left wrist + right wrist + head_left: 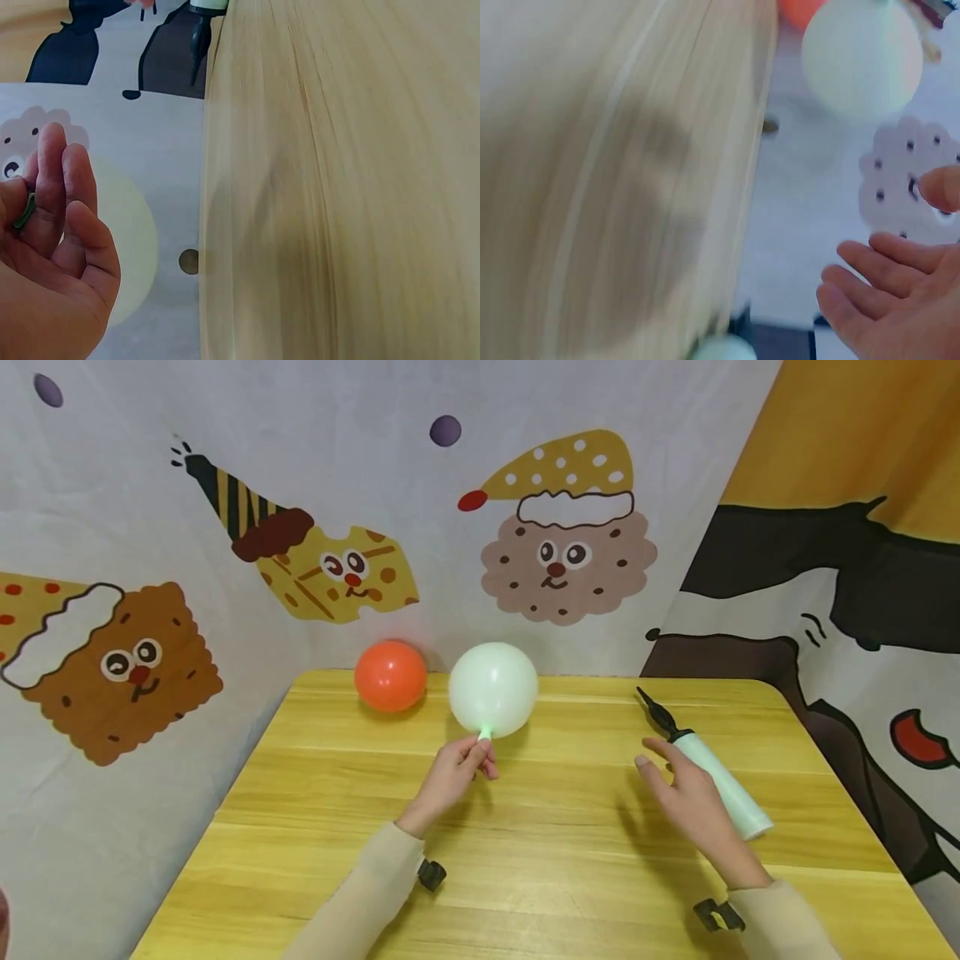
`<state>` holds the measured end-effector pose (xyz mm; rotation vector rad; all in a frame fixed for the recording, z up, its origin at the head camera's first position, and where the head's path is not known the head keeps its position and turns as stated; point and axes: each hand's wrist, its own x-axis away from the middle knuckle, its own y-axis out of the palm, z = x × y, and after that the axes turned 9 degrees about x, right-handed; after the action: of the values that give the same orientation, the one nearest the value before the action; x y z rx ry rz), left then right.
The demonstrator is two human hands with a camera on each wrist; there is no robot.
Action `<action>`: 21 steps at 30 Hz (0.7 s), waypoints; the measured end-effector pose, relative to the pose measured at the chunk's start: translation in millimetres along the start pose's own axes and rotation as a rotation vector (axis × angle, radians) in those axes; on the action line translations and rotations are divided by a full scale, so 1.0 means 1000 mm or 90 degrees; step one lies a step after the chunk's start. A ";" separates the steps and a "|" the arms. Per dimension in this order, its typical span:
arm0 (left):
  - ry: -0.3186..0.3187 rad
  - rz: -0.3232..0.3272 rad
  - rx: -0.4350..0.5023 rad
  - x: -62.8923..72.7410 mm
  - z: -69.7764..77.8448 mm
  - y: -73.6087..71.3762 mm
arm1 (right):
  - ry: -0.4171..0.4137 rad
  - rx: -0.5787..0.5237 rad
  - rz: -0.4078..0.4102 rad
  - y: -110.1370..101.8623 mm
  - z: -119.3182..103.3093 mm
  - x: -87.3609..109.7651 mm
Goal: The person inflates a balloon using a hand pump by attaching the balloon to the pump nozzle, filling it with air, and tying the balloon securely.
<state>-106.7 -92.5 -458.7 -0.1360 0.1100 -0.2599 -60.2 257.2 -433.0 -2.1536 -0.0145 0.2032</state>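
Note:
My left hand pinches the neck of an inflated pale green balloon between thumb and index finger, with the round body upright above it. In the left wrist view a bit of green neck shows between the fingertips. Over the right part of the table, my right hand is held with fingers apart and nothing in them. Just beside and partly behind it lies a balloon hand pump, with a light green barrel and a black tapered nozzle. Whether that hand touches the pump, I cannot tell.
An inflated orange-red balloon rests at the table's back edge, left of the pale green one. The wooden table backs onto a cloth printed with cartoon biscuits and cheese. Black wrist mounts sit at both cuffs.

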 end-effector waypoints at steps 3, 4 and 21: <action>0.001 -0.007 -0.005 -0.001 0.002 0.005 | -0.008 -0.077 -0.036 0.011 -0.014 -0.002; 0.002 -0.011 -0.006 -0.001 0.003 0.006 | -0.009 -0.104 -0.050 0.015 -0.018 -0.003; 0.014 -0.130 -0.033 -0.007 0.004 0.039 | 0.084 -0.481 -0.253 0.077 -0.068 -0.033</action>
<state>-102.9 -53.0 -460.0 -0.1969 0.1251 -0.4618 -88.1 155.0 -455.5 -2.8445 -0.5100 -0.2146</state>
